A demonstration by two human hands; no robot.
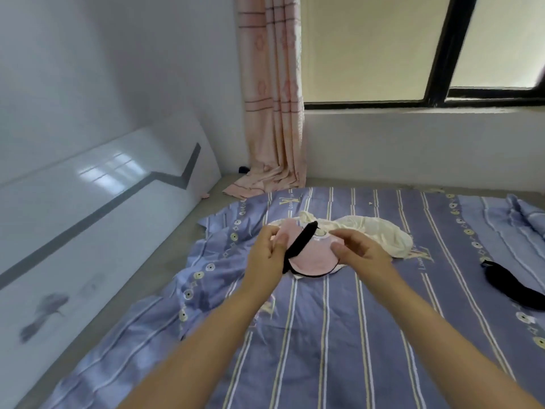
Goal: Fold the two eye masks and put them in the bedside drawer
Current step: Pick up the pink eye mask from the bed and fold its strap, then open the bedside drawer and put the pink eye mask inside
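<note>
Two bare hands work over a bed covered with a purple striped sheet [339,320]. Between them is one pink eye mask [312,255], a little above the middle of the view, lifted slightly from the sheet as far as I can tell. One black strap [300,242] runs across its pink face, from 1 o'clock down to 7 o'clock.

The left hand [267,252] holds the mask at its 9 o'clock edge, the thumb and the fingers pinched on the fabric just beside the strap. The right hand [358,246] grips the 3 o'clock edge, the thumb on the pink surface and the fingers curled behind it.

At 1 o'clock from the mask, touching its far edge, lies one crumpled white cloth [383,234]. Far to 3 o'clock, at the right border of the view, lies one black item [513,286] on the sheet; it may be the second eye mask, but it is partly cut off and I cannot be sure.

At 12 o'clock one pink curtain [272,93] hangs to the floor, beside one window with a black frame [442,54]. At 9 o'clock one white glossy panel [88,208] leans on the wall.
</note>
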